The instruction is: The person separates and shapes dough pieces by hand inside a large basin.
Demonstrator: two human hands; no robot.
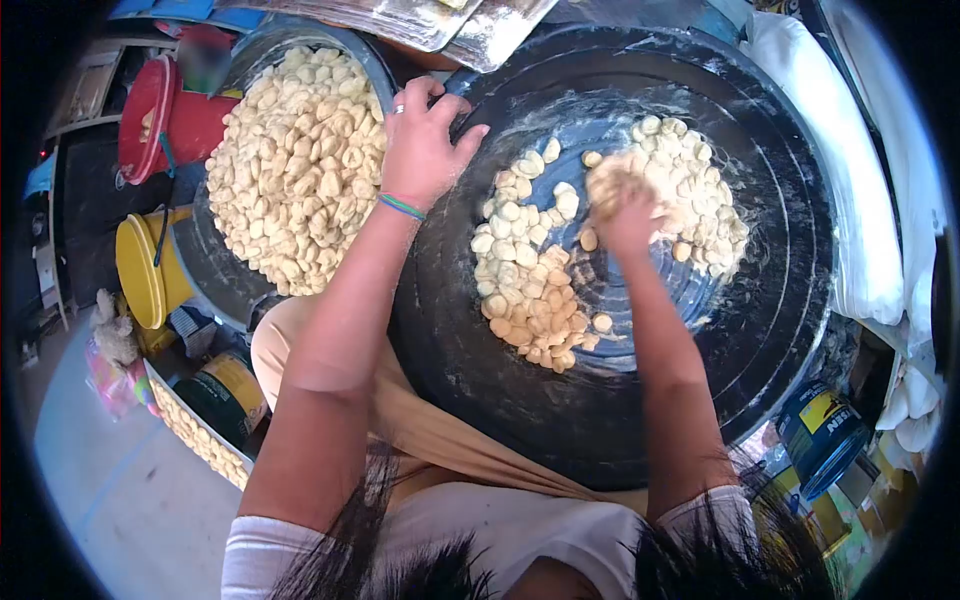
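Note:
A wide black round tub point(480, 420) with flour smeared inside fills the middle and right. Small, pale, rounded dough pieces point(530, 290) lie in it in a curved band on the left, and more dough pieces point(705, 190) are heaped at the upper right. My right hand point(625, 210) is down among the pieces, at the left side of that heap; motion blurs its fingers. At the tub's upper left rim is my left hand point(428, 140), fingers apart and slightly bent, holding nothing. It wears a ring and a coloured wristband.
To the left stands a grey tub point(205, 225) piled high with similar dough pieces point(300, 160). A red bucket point(190, 120) and a yellow-lidded bucket point(140, 270) are beyond it. Metal trays point(500, 35) jut in at the top. White sacks point(800, 130) line the right side.

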